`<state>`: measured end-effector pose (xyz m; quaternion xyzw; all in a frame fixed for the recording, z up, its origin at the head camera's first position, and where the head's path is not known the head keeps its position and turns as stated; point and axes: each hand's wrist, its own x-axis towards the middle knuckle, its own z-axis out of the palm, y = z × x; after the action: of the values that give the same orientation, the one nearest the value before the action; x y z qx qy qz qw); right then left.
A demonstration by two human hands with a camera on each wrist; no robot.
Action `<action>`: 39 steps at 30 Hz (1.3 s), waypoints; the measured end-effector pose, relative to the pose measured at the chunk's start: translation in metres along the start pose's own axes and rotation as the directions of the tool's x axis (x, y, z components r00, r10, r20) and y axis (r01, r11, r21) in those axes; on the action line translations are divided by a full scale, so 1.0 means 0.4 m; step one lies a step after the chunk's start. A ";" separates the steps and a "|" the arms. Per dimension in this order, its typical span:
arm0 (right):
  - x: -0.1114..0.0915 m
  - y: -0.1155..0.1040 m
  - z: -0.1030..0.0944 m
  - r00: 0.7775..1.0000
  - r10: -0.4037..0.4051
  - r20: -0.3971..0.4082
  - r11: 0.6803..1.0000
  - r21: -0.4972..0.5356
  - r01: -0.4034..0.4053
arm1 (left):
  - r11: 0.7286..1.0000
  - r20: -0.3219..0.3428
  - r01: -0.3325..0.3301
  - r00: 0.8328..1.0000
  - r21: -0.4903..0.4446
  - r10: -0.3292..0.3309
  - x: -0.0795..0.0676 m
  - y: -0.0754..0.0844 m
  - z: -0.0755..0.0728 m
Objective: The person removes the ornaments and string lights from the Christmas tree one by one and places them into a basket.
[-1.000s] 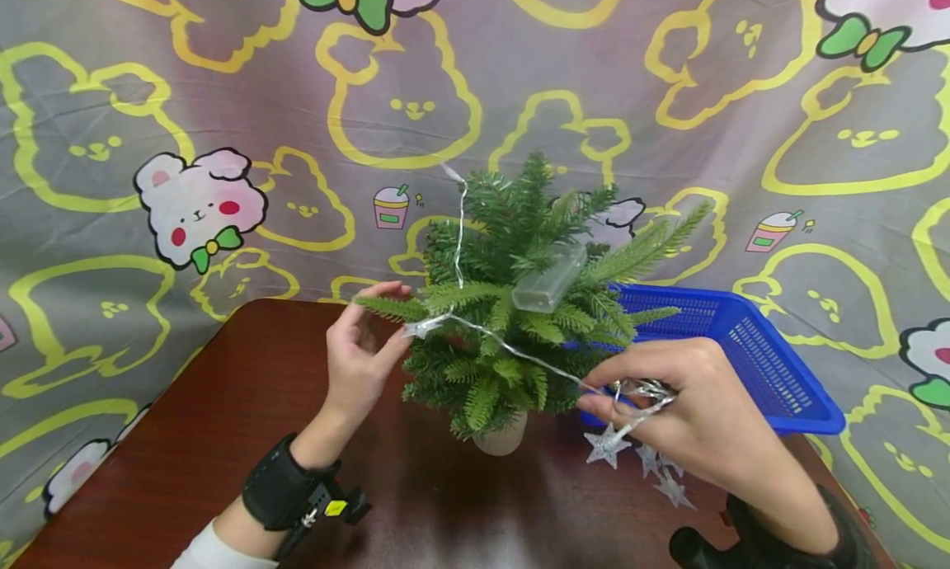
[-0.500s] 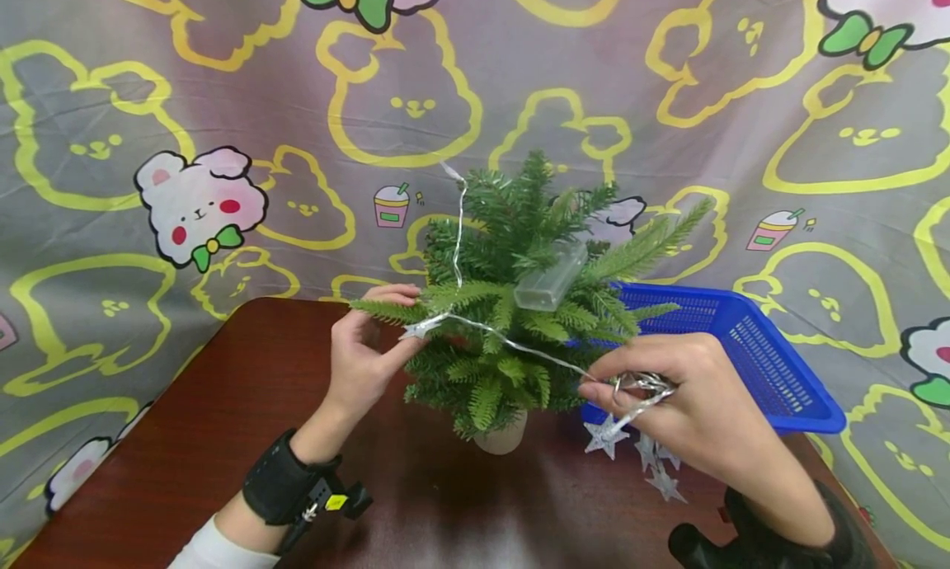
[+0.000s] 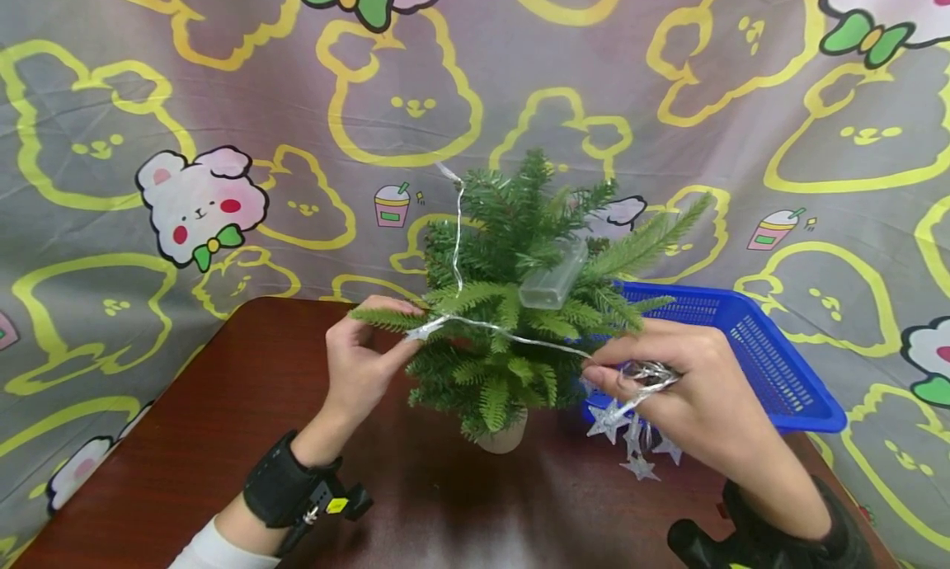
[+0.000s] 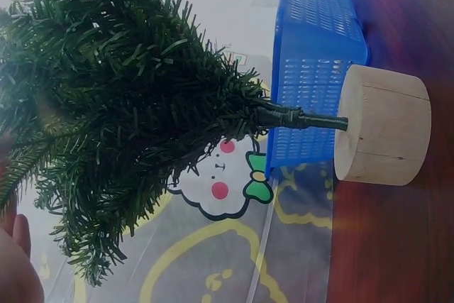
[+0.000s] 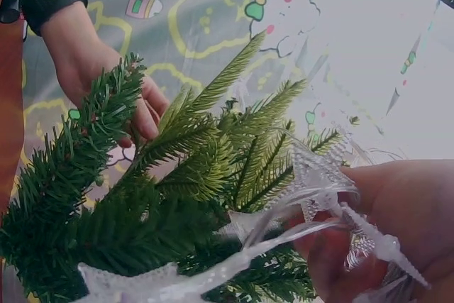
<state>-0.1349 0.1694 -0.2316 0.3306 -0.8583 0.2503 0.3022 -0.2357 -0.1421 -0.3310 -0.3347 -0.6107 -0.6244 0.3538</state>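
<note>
A small artificial Christmas tree stands upright on a round wooden base. My right hand grips a bundle of star string lights, with several clear stars hanging below. From it the silvery wire runs across the tree's front to a star on a left branch. There my left hand pinches that star against the branch, the fingers partly hidden behind the needles. The wire also climbs the tree's left side to another star at the upper left. A clear plastic battery box rests among the right-hand branches.
A blue perforated basket stands behind the tree to the right. The dark red-brown table extends to the left and front. A patterned cloth hangs close behind the table.
My right hand has shifted slightly, drawing the wire flatter across the tree's front. The dangling stars have swung left and up. My left hand stays at the left branch, its fingers closer around it.
</note>
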 end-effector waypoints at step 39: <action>-0.009 0.012 -0.012 0.972 0.032 -0.232 0.979 0.205 0.016 | 0.926 0.024 -0.372 0.928 0.063 0.371 -0.025 0.052 0.055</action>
<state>-0.1346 0.1770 -0.2318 0.3249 -0.7877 0.3758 0.3644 -0.2132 -0.1201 -0.3281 -0.4361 -0.5587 -0.5234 0.4730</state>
